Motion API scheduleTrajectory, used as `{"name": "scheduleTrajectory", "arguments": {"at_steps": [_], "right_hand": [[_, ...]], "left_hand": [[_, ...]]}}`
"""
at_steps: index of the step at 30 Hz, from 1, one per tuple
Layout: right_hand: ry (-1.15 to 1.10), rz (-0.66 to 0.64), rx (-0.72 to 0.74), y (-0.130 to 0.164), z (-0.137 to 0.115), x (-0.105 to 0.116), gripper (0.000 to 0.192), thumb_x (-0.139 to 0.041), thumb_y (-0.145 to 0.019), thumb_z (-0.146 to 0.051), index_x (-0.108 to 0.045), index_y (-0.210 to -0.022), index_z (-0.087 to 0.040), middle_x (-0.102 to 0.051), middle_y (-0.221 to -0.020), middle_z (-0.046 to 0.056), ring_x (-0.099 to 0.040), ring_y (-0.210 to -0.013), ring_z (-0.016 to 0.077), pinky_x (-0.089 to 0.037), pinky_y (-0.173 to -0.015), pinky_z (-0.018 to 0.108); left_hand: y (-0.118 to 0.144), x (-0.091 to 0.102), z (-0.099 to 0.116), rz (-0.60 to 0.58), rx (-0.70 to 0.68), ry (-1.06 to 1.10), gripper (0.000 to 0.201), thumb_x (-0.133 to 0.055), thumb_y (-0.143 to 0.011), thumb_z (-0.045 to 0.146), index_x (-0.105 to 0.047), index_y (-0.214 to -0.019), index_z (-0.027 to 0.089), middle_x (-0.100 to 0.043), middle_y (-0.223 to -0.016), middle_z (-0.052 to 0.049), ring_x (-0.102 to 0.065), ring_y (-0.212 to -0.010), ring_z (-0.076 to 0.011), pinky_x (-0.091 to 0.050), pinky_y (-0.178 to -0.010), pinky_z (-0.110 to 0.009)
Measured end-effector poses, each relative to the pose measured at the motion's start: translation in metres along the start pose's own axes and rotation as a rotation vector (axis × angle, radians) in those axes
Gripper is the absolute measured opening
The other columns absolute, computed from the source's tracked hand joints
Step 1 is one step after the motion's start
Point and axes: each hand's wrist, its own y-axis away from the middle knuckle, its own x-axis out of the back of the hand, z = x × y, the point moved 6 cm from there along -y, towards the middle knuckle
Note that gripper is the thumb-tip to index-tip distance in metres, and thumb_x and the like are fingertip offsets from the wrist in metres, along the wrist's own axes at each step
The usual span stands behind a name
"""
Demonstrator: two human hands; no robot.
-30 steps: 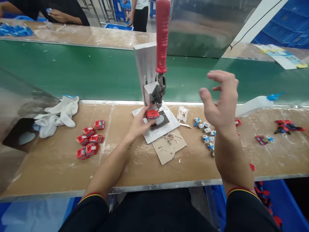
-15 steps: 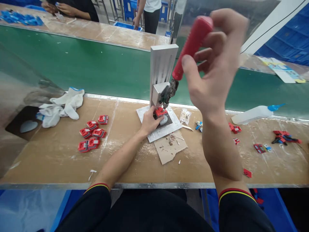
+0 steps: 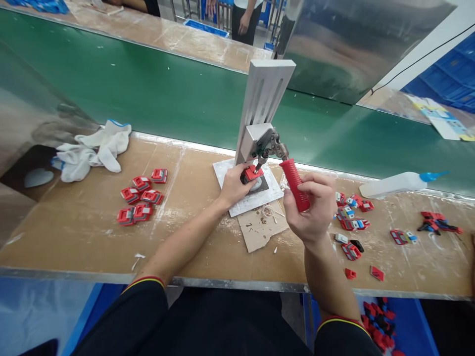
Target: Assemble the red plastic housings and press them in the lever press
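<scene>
Reading across from the left, a white cloth (image 3: 94, 151) lies bunched at the bench's far edge and a cluster of red parts (image 3: 141, 200) sits nearer, both well apart from the work. The left hand (image 3: 233, 185) reaches forward with the arm nearly straight, its fingers curled around the small red piece (image 3: 252, 173) that sits on the press's white base plate (image 3: 237, 205), directly under the plunger. That is the likeliest trouble: fingertips this close could get nipped, or the piece could sit crooked and be pressed askew. The right hand (image 3: 309, 207) is wrapped in a fist around the red lever handle (image 3: 295, 184), which slopes low toward the person, wrist bent; a slipping grip could jolt the press. More loose parts (image 3: 351, 217) and a white bottle (image 3: 397, 183) lie to the right.
</scene>
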Motion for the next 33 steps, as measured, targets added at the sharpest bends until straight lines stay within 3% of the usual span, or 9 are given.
{"name": "scheduleTrajectory", "arguments": {"at_steps": [4,6,11,19,22,28,33], "right_hand": [[-0.299,-0.318,-0.418,-0.001,0.014,-0.013,0.034,-0.06,-0.096,-0.025,-0.048,-0.127,-0.032,-0.061,-0.11,0.004,-0.066,-0.074,0.0174,-0.061,-0.065,0.04],[-0.367,-0.435,-0.515,-0.006,0.013,-0.016,0.031,-0.054,-0.101,-0.029,-0.046,-0.131,-0.031,-0.064,-0.103,0.003,-0.064,-0.067,0.0152,-0.059,-0.06,0.036],[-0.303,-0.467,-0.494,-0.014,0.011,-0.015,0.028,-0.051,-0.102,-0.028,-0.046,-0.13,-0.029,-0.067,-0.103,0.005,-0.07,-0.089,0.0208,-0.06,-0.074,0.04],[-0.166,-0.531,-0.515,-0.016,0.011,-0.018,0.026,-0.05,-0.103,-0.029,-0.051,-0.128,-0.023,-0.069,-0.094,0.005,-0.067,-0.08,0.0201,-0.054,-0.073,0.038],[-0.064,-0.456,-0.454,-0.013,0.014,-0.026,0.023,-0.051,-0.103,-0.034,-0.057,-0.122,-0.022,-0.07,-0.092,0.006,-0.068,-0.081,0.0215,-0.054,-0.074,0.038],[0.031,-0.129,-0.317,0.021,0.037,-0.061,0.033,-0.045,-0.105,-0.041,-0.058,-0.128,-0.021,-0.072,-0.104,0.013,-0.071,-0.087,0.0264,-0.056,-0.073,0.04],[0.046,-0.07,-0.319,0.034,0.059,-0.088,0.044,-0.043,-0.105,-0.046,-0.054,-0.14,-0.022,-0.072,-0.111,0.017,-0.073,-0.091,0.0296,-0.057,-0.075,0.043]], "left_hand": [[0.002,0.0,0.0,0.013,0.005,-0.005,0.043,-0.084,-0.083,0.021,-0.067,-0.123,0.021,-0.079,-0.122,-0.01,-0.074,-0.116,-0.0287,-0.059,-0.105,-0.05],[0.002,0.0,0.001,0.024,0.006,-0.008,0.042,-0.084,-0.084,0.021,-0.067,-0.122,0.022,-0.079,-0.121,-0.009,-0.075,-0.115,-0.0283,-0.059,-0.105,-0.05],[0.003,0.001,0.002,0.049,-0.015,-0.006,0.042,-0.085,-0.082,0.02,-0.068,-0.121,0.02,-0.08,-0.12,-0.01,-0.075,-0.114,-0.0284,-0.059,-0.104,-0.049],[0.006,-0.002,-0.001,0.132,-0.088,-0.002,0.044,-0.086,-0.08,0.016,-0.068,-0.12,0.021,-0.081,-0.114,-0.007,-0.077,-0.107,-0.0268,-0.061,-0.098,-0.044],[0.008,-0.003,-0.003,0.146,-0.089,-0.007,0.043,-0.085,-0.082,0.018,-0.068,-0.121,0.021,-0.08,-0.113,-0.008,-0.077,-0.107,-0.0272,-0.061,-0.097,-0.043],[0.01,-0.006,-0.006,0.138,-0.071,-0.004,0.037,-0.083,-0.085,0.023,-0.07,-0.12,0.021,-0.08,-0.114,-0.009,-0.076,-0.107,-0.0271,-0.06,-0.097,-0.043],[0.004,-0.007,-0.008,0.11,-0.075,-0.012,0.039,-0.08,-0.083,0.017,-0.07,-0.121,0.021,-0.079,-0.118,-0.01,-0.075,-0.112,-0.0279,-0.059,-0.101,-0.045]]}}
